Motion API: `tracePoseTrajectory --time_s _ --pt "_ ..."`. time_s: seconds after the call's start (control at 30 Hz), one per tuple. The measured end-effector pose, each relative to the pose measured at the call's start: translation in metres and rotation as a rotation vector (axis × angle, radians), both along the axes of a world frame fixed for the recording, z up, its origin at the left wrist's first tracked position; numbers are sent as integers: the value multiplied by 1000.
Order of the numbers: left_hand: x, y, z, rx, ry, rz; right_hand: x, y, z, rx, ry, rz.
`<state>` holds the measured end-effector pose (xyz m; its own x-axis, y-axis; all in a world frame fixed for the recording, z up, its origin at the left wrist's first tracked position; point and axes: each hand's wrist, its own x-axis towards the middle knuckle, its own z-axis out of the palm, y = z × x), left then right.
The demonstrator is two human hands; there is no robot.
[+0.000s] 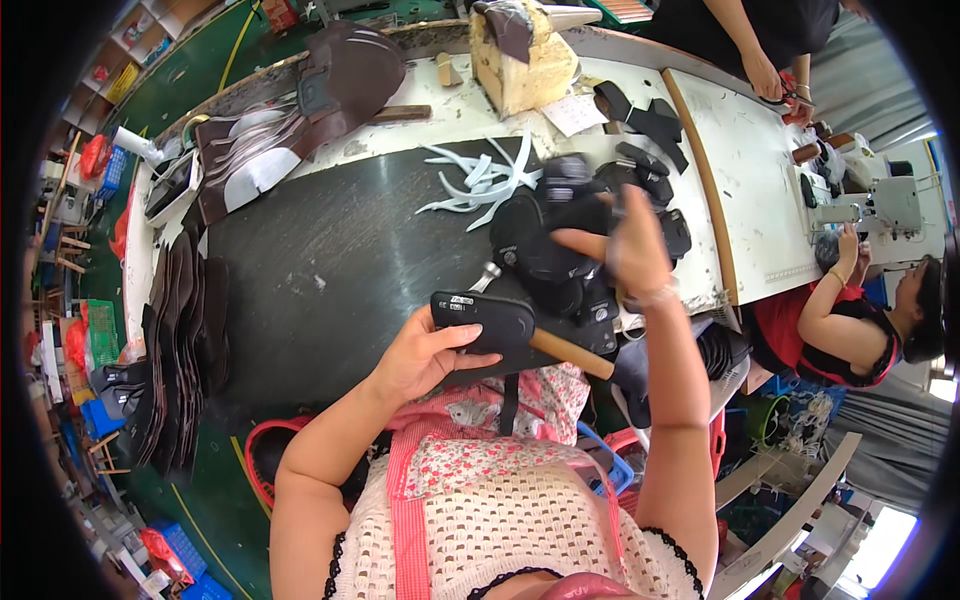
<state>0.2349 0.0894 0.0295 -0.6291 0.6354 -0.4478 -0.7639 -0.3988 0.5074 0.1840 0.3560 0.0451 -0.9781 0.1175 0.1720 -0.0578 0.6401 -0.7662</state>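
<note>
My left hand pinches a black shoe piece with a rounded end and white print near one edge, held over the front of the black mat. Beneath that piece lies a hammer; its metal head and wooden handle show at either side. My right hand, smeared by motion, is over a pile of black shoe pieces, thumb stretched away from the fingers, with nothing seen between them. A blurred black piece is just beyond its fingers.
Pale curved strips lie on the mat. Dark brown pieces are stacked at the far left, more hang at the left edge. A worn yellowish block stands at the back. Two other people work to the right, one holding scissors.
</note>
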Motion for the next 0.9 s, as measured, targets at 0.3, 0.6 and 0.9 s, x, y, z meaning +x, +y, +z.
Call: tracePoseTrajectory --time_s 0.3,0.6,0.9 --pt "-5 -38 4 -161 204 205 -27 -130 -35 64 -37 76" --pt "-20 -31 -4 -5 326 198 101 -54 -5 -845 -590 476" --pt "-25 -6 -5 -164 660 27 131 -52 8 -804 -620 539"
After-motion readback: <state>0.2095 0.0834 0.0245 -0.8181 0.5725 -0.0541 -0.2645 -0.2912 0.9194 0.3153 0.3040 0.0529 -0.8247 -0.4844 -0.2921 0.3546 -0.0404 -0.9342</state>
